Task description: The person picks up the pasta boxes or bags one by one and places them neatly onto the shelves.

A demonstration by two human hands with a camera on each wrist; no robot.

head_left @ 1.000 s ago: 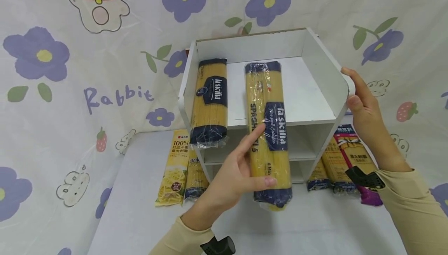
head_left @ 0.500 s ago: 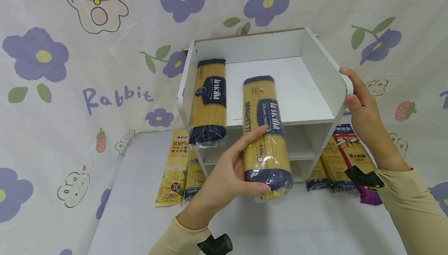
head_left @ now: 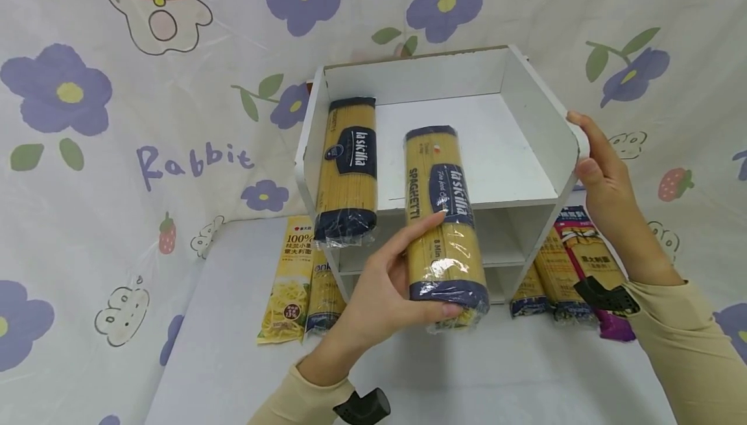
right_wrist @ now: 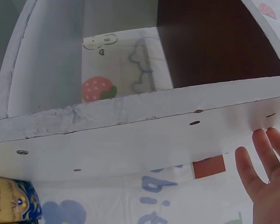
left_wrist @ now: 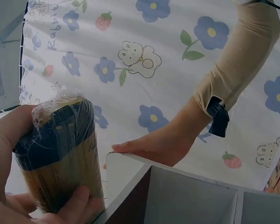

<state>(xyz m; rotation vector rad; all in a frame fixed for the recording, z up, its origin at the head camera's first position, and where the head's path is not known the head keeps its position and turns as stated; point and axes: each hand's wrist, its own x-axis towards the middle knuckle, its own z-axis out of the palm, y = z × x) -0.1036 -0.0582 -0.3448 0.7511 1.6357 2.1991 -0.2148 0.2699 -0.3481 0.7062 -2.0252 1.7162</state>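
My left hand (head_left: 379,302) grips a pack of spaghetti (head_left: 446,253) with dark blue ends and a "la sicilia" label. It holds the pack near its lower end, tilted, before the upper deck of a white shelf unit (head_left: 502,152). In the left wrist view, fingers and thumb wrap the pack's blue end (left_wrist: 60,130). My right hand (head_left: 609,185) rests at the front corner of the shelf's right side panel. Straight fingers (right_wrist: 266,154) touch the panel's outer face in the right wrist view. A similar spaghetti pack (head_left: 347,172) lies along the deck's left wall.
Left of the shelf, a yellow pasta pack (head_left: 288,282) and another blue-ended pack (head_left: 325,298) lie on the white table (head_left: 233,373). More pasta packs (head_left: 560,276) lie to its right, one with a purple end. A flower-print curtain (head_left: 192,172) hangs behind.
The held spaghetti pack has tipped, its far end dropping nearer the deck's front, with its blue near end turned more toward me. The right hand has stayed on the shelf corner.
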